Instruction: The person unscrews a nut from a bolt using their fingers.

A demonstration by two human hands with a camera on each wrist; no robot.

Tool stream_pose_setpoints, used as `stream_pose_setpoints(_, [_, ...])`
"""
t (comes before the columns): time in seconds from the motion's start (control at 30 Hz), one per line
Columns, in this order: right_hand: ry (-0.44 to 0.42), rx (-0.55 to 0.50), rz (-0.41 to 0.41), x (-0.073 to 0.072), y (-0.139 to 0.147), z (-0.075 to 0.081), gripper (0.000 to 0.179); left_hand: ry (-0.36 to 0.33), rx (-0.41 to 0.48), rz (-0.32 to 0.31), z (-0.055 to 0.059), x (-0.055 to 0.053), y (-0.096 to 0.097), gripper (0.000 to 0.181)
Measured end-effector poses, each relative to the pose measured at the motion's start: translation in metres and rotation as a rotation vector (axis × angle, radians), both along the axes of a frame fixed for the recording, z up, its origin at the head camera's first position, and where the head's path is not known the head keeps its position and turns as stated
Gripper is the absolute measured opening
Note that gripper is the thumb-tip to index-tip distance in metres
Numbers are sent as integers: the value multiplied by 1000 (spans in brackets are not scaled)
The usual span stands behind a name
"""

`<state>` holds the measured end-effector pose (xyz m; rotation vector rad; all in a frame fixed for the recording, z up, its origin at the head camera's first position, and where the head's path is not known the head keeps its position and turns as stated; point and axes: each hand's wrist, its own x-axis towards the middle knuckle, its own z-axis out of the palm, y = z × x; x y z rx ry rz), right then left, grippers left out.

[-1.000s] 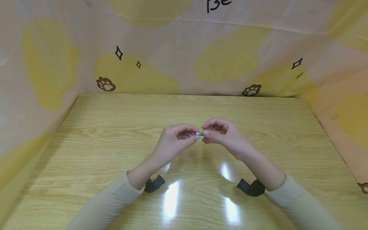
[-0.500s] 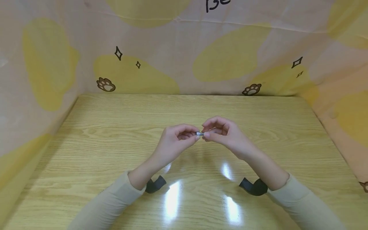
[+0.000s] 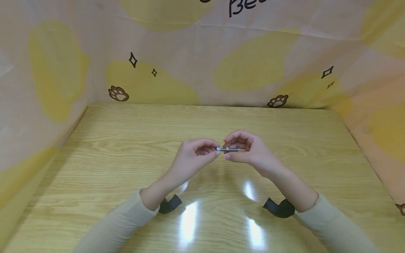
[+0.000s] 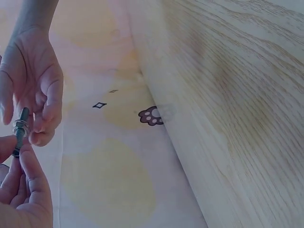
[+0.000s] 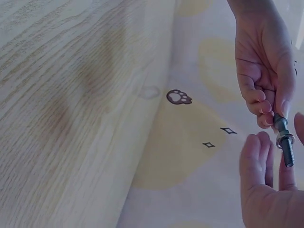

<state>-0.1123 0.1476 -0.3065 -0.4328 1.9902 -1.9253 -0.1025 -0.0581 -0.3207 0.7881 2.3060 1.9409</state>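
A small metal bolt [image 3: 234, 150] with a nut [image 3: 227, 150] partway along its thread lies level between the two hands, above the table. My left hand [image 3: 193, 154] pinches the bolt's head end between thumb and fingers; the right wrist view shows the threaded shank [image 5: 289, 156] jutting out from that grip. Around the free end, my right hand [image 3: 251, 149] has its thumb and fingers spread apart. In the left wrist view the nut [image 4: 20, 127] sits exposed between the right hand's fingers [image 4: 47, 111] and the left hand's fingertips.
The wood-grain table [image 3: 133, 126] reaches back to a pink and yellow cloth [image 3: 202, 59] with paw prints, which also hangs along both sides. A black strap piece [image 3: 280, 208] sticks out by the right wrist, another strap piece [image 3: 171, 203] by the left.
The right hand's thumb and fingers have parted from the bolt, so the nut and thread now show. The left hand keeps its pinch and stays nearly in place.
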Motion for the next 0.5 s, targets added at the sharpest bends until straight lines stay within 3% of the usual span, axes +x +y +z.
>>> stream_pose_setpoints(0.3, [-76,-33,-14,1,-1,1,4,10,-6,12,1,1,0,14])
stream_pose_setpoints(0.5, [-7,-41,3,1,2,1,23,10,-13,10,2,2,-1,14])
